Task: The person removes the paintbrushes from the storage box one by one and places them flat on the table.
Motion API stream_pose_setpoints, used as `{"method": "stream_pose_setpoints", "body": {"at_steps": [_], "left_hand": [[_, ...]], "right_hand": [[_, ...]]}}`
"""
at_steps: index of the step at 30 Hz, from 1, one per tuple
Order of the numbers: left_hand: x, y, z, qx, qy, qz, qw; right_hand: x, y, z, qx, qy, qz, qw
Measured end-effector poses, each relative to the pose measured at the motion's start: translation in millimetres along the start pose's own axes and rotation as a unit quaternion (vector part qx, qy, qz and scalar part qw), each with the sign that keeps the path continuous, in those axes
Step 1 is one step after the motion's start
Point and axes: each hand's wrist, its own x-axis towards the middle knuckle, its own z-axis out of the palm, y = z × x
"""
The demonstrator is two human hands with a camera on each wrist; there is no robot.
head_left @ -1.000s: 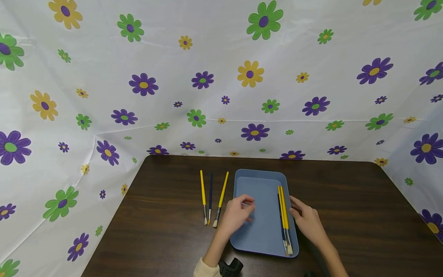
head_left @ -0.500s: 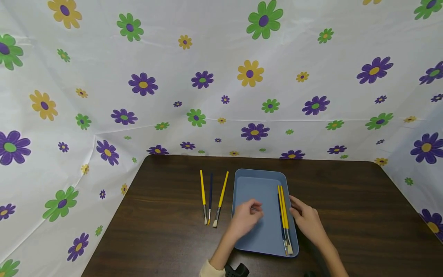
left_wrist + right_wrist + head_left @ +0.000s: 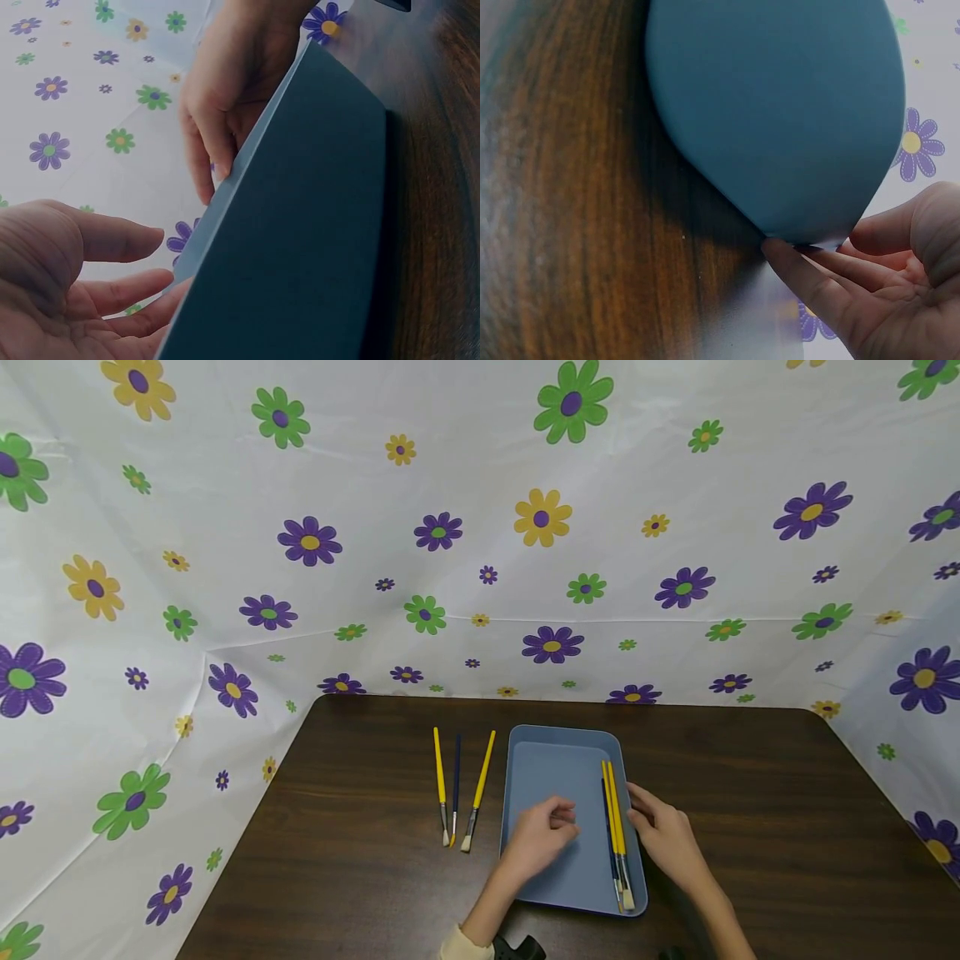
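Observation:
A blue-grey tray [image 3: 555,760] lies on the table. Over its left half hovers my left hand [image 3: 542,837], fingers loosely bent and nothing between them; the left wrist view shows its thumb [image 3: 124,238] apart from the fingers. My right hand [image 3: 667,837] holds the tray's right edge, thumb [image 3: 885,229] near the rim and a fingertip low on the wall in the right wrist view. Along the tray's right side lie two yellow paintbrushes [image 3: 615,814] and a dark blue paintbrush [image 3: 609,827], bristles toward me.
Left of the tray, on the dark wooden table [image 3: 337,860], lie a yellow paintbrush [image 3: 440,768], a dark blue paintbrush [image 3: 456,781] and another yellow paintbrush [image 3: 483,772]. A white flowered cloth [image 3: 480,527] hangs behind and at both sides.
My left hand has moved rightward and slightly nearer to me, from the tray's left rim to farther over its inside. The right hand, tray and paintbrushes have stayed in place.

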Motion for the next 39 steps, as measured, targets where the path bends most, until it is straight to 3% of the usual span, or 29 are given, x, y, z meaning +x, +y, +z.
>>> {"method": "stream_pose_setpoints", "body": {"at_steps": [22,39], "left_hand": [[-2.2,2.1,23.0,-0.035,-0.042,-0.029,0.9981],[-0.3,2.0,37.0,-0.059,-0.047,-0.049,0.9959]], "right_hand": [[1.9,-2.0,-1.1,-0.007,-0.004,0.003,1.0],[2.6,-2.2,-1.4,-0.015,0.003,-0.006,1.0]]}}
